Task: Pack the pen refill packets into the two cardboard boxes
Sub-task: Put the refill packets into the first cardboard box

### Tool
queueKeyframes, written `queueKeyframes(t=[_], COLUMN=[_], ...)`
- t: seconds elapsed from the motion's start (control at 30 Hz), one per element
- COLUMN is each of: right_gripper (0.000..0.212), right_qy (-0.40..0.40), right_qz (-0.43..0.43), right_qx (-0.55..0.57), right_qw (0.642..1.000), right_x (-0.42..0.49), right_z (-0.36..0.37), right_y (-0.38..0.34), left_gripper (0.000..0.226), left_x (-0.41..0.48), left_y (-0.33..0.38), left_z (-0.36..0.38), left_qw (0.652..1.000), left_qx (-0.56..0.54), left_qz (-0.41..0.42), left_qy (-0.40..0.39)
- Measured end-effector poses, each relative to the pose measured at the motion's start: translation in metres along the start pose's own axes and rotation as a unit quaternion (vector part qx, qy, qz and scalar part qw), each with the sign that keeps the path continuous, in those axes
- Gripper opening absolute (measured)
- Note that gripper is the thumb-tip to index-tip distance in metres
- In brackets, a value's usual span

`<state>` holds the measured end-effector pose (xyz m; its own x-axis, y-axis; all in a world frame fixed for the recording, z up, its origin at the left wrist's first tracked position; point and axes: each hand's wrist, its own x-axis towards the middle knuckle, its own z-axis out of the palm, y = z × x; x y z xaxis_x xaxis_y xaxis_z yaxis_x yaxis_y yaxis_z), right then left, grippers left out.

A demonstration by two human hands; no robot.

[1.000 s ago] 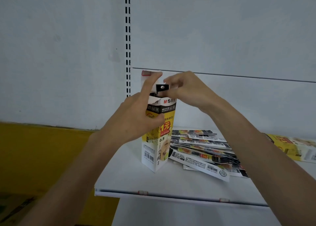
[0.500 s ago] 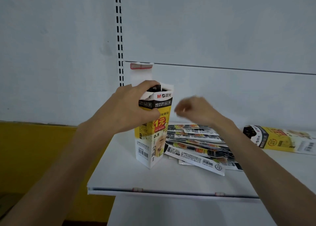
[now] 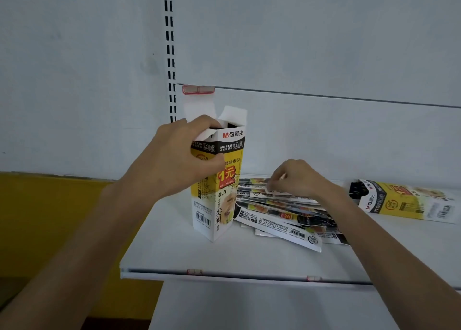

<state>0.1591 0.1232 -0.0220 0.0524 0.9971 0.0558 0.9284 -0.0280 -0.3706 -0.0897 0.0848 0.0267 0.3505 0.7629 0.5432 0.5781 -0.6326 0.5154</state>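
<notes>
A white metal shelf (image 3: 174, 250) juts from a pale wall panel with a slotted upright (image 3: 170, 55); to the lower left the wall is yellow. On the shelf stands 1 upright cardboard box (image 3: 219, 192), yellow, white and black, its top flaps open. The left hand (image 3: 174, 160) is clamped on the box near its top, thumb across the front face, fingers curled over the rim, keeping it upright. Just beside it on the right lies a loose, fanned pile of pen refill packets (image 3: 282, 217), flat on the shelf. The right hand (image 3: 296, 180) rests on top of that pile with fingertips pinched together on a top packet; whether it has actually taken hold cannot be told. Further right, well apart from the pile, the 2nd cardboard box (image 3: 401, 201) lies on its side with its open end toward the pile and dark contents showing inside.

The packets look light, thin and glossy, likely to slide over one another and to bend if gripped at 1 end only. The best hold is probably a pinch across the narrow width near mid-length, then feeding them in end-first. The upright box is light and thin-walled, so it could tip or buckle; holding it near the top as now, without squeezing the mouth shut, seems sensible.
</notes>
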Motion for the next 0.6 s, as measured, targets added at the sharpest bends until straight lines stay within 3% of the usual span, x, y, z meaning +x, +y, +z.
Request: queueKeyframes(t=[0.1,0.2,0.37,0.5,0.6], right_gripper=[0.046,0.045,0.036,0.011,0.032], right_qy=[0.016,-0.027,0.016,0.072,0.090], right_qz=[0.113,0.139,0.119,0.059,0.009], right_qx=[-0.141,-0.149,-0.070,-0.074,-0.009], right_qw=[0.983,0.979,0.990,0.993,0.996], right_x=[-0.002,-0.006,-0.016,-0.020,-0.016], right_z=[0.001,0.008,-0.012,-0.025,-0.025], right_y=[0.001,0.001,-0.005,-0.007,-0.006], left_gripper=[0.029,0.025,0.024,0.026,0.027], left_x=[0.000,0.000,-0.003,-0.004,-0.006], left_y=[0.001,0.003,0.000,-0.002,0.000], left_z=[0.000,-0.001,-0.003,-0.002,0.000], left_qw=[1.000,1.000,1.000,1.000,1.000], left_qx=[0.002,0.006,0.008,0.004,0.003], left_qz=[-0.005,-0.004,-0.009,-0.008,0.006], left_qy=[-0.001,-0.001,0.015,0.022,0.022])
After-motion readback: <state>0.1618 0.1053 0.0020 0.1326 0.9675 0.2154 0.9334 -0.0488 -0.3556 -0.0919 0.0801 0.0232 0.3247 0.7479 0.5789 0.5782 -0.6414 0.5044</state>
